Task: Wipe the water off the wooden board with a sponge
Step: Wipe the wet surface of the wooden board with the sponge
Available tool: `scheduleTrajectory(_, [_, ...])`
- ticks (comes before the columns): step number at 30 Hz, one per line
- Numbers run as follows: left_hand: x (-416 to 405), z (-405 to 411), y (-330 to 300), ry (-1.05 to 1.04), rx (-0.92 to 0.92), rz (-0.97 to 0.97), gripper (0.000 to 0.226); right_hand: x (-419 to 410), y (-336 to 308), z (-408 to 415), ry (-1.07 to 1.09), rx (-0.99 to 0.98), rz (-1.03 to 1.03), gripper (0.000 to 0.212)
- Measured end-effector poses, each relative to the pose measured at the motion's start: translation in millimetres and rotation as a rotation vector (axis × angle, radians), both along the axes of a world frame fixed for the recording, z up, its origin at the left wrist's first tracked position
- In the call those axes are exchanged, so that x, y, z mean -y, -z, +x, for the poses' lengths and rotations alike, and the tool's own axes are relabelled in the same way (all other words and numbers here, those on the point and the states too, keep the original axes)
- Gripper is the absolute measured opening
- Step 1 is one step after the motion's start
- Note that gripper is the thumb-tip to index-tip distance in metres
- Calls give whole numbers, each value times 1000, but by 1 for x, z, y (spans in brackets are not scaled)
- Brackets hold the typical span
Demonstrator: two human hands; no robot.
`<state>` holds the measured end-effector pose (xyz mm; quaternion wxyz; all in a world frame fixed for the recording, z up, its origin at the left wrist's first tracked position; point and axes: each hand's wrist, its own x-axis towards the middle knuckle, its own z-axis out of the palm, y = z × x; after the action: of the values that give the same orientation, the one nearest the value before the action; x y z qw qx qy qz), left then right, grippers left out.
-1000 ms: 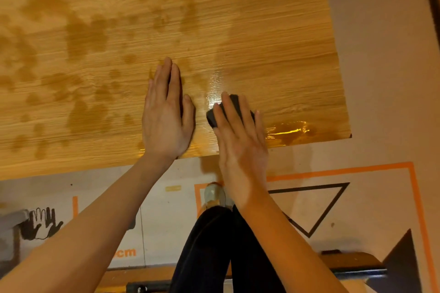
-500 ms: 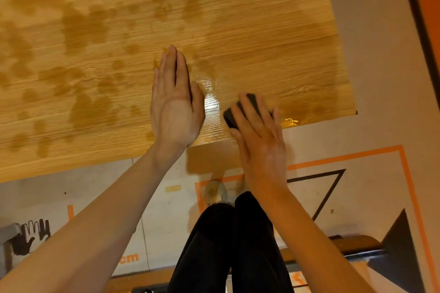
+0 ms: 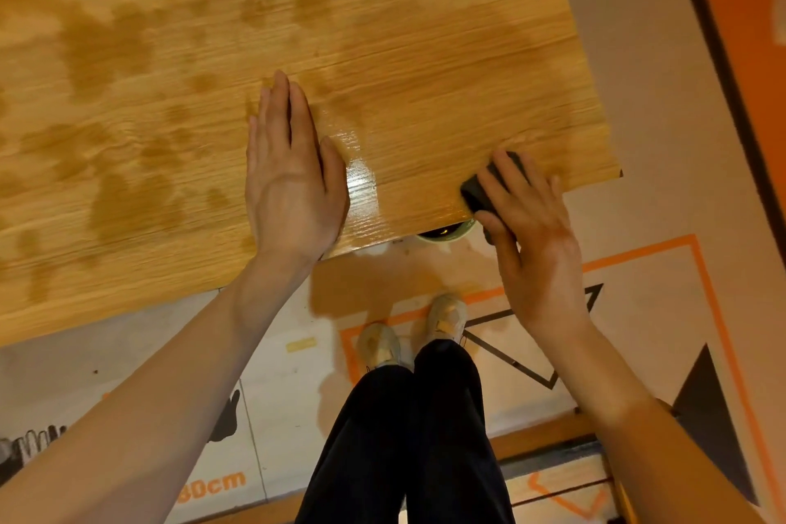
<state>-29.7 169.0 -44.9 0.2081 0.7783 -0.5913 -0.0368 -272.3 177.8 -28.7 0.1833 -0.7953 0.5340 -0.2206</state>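
Note:
A light wooden board (image 3: pixel 425 55) fills the upper part of the head view, with dark damp blotches over its left half and a glossy wet strip near its front edge. My left hand (image 3: pixel 293 179) lies flat on the board, fingers together, holding nothing. My right hand (image 3: pixel 531 234) presses a dark sponge (image 3: pixel 478 191) onto the board's front right edge; the sponge partly overhangs the edge and my fingers hide most of it.
Under the board's front edge, just left of the sponge, the rim of a greenish bowl (image 3: pixel 446 235) shows. My legs and shoes (image 3: pixel 408 336) stand on a floor mat with orange lines and a black triangle (image 3: pixel 531 353). An orange strip (image 3: pixel 748 55) runs at the far right.
My right hand has slid the sponge to the right and toward me, from beside my left hand to the board's front right edge. The puddle near that corner is gone. The left hand stays flat.

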Motion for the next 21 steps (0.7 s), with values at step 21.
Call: scheduleTrajectory(21, [0,1,-2,29,-1,1,57,8,19,-11,256,95,-117,35])
